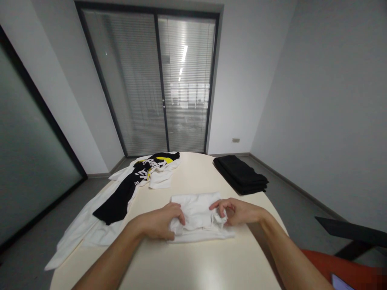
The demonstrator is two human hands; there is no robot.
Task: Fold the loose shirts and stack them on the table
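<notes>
A white folded garment (196,211) lies on the table before me, with a loose, crumpled part at its right side. My left hand (166,219) grips its left edge, fingers bent over the top and thumb low at the near corner. At the right side, my right hand (237,211) has its fingers curled and pinches the bunched white fabric. Exactly what kind of garment this is cannot be made out from the folds.
On the cream table (196,266), a black, white and yellow printed garment (121,193) and other white clothing (83,219) spread along the left edge, partly overhanging. A stack of folded black clothes (240,173) sits at the far right. Beyond the right edge stands a red-seated chair (332,262).
</notes>
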